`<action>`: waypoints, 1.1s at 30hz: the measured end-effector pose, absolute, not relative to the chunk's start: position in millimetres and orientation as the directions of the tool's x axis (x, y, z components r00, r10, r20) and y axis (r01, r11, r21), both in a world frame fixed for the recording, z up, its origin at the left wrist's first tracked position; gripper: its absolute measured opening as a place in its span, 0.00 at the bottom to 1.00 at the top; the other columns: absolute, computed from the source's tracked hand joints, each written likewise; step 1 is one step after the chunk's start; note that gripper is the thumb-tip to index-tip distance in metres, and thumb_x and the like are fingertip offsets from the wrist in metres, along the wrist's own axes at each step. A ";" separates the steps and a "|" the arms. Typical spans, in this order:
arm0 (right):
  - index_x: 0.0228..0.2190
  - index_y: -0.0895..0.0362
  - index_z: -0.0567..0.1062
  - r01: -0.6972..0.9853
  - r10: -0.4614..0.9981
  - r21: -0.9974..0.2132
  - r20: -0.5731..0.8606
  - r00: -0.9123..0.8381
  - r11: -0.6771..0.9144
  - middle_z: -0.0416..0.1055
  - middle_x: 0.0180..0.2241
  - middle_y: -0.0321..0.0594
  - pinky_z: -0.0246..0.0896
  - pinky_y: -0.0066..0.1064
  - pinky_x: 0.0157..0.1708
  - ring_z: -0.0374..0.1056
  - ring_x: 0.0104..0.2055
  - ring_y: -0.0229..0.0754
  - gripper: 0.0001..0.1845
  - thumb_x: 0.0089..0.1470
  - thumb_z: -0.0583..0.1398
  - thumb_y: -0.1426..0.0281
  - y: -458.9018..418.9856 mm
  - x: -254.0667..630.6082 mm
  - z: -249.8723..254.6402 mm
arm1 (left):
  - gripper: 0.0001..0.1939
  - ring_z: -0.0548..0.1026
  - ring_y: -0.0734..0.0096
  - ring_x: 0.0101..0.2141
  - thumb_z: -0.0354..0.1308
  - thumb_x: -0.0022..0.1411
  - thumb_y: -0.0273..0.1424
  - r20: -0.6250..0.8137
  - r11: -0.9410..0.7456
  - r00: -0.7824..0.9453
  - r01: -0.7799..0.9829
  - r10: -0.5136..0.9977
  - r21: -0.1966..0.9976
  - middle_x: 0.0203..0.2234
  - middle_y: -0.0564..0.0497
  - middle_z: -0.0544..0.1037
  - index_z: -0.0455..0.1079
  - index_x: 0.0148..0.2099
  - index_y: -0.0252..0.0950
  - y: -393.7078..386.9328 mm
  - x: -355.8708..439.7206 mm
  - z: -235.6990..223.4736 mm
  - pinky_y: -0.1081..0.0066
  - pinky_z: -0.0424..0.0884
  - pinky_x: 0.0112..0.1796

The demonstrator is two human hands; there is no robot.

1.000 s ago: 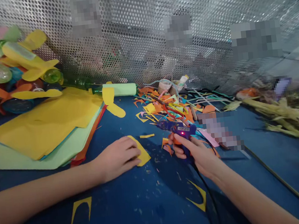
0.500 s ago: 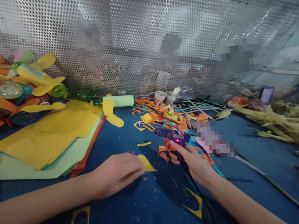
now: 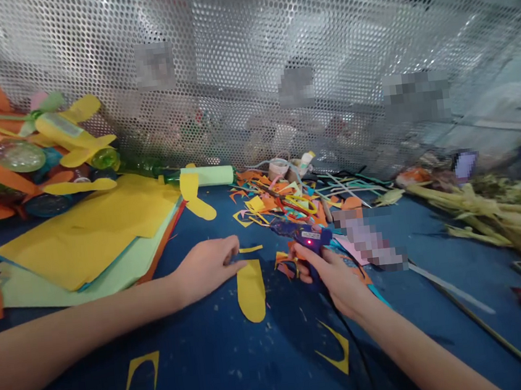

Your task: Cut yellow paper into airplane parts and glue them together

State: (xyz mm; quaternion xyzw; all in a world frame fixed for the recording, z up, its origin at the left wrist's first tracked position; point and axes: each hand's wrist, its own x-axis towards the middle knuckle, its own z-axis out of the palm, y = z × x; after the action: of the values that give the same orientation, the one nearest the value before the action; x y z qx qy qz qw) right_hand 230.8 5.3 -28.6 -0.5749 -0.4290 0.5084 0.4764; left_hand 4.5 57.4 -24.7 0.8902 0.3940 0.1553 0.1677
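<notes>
My right hand [image 3: 331,274] grips a dark blue-purple hot glue gun [image 3: 312,236] with a red light lit on its side; its nozzle points left and its black cord runs down over the table. My left hand [image 3: 209,263] is left of it, thumb and forefinger parted around the left end of a thin yellow paper strip [image 3: 252,249]. I cannot tell whether they touch the strip. Just below the thumb lies a yellow paper petal [image 3: 251,292], flat, its rounded end toward me.
Yellow and green paper sheets [image 3: 92,237] are stacked at left, paper-petalled bottles [image 3: 14,155] behind them. A green bottle [image 3: 207,176] wrapped in pale paper lies at the back, before a perforated metal screen [image 3: 227,56]. Colourful paper scraps [image 3: 283,195] and dried husks [image 3: 476,209] lie at right.
The yellow petal has been turned and laid down, its rounded end now toward me. My left hand has let go of it and moved slightly up. My right hand has barely moved.
</notes>
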 end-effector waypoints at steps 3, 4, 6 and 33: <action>0.24 0.58 0.71 0.279 0.988 -0.947 -0.155 0.031 -0.157 0.60 0.17 0.31 0.53 0.25 0.20 0.57 0.19 0.33 0.18 0.51 0.56 0.56 1.7 231.1 -21.8 | 0.15 0.69 0.61 0.45 0.46 0.63 0.36 0.222 -0.803 0.782 0.509 0.582 0.310 0.43 0.43 0.71 0.65 0.47 0.35 29.1 -0.7 -27.8 0.62 0.66 0.44; 0.23 0.58 0.71 0.388 0.988 -0.911 -0.155 -0.007 -0.140 0.61 0.16 0.32 0.53 0.26 0.21 0.58 0.18 0.33 0.18 0.52 0.55 0.56 -0.1 230.9 -18.5 | 0.19 0.65 0.57 0.50 0.47 0.62 0.39 0.203 -0.826 0.813 0.480 0.545 0.295 0.50 0.41 0.67 0.62 0.52 0.35 19.1 -2.4 -30.7 0.59 0.63 0.48; 0.22 0.57 0.71 0.565 0.984 -0.819 -0.165 -0.062 -0.102 0.63 0.16 0.33 0.55 0.27 0.21 0.59 0.17 0.35 0.18 0.51 0.55 0.56 -4.2 230.3 -11.9 | 0.27 0.58 0.51 0.55 0.48 0.61 0.42 0.172 -0.841 0.839 0.460 0.517 0.284 0.55 0.36 0.60 0.57 0.57 0.32 2.1 -5.4 -37.9 0.56 0.60 0.52; 0.44 0.51 0.72 0.813 0.962 -0.555 -0.078 -0.263 0.178 0.73 0.44 0.41 0.56 0.45 0.50 0.65 0.48 0.52 0.17 0.54 0.54 0.60 -7.4 220.8 -15.7 | 0.24 0.52 0.46 0.58 0.47 0.60 0.44 0.152 -0.812 0.854 0.397 0.498 0.429 0.59 0.34 0.53 0.62 0.53 0.33 -3.7 -5.7 -48.0 0.53 0.55 0.54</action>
State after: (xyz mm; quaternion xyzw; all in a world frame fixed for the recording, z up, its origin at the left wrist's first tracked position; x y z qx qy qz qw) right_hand 220.8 -7.4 -15.7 -0.5890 -0.7531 0.2536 0.1469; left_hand -5.7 -3.7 -48.0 0.9429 0.2372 0.1294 0.1948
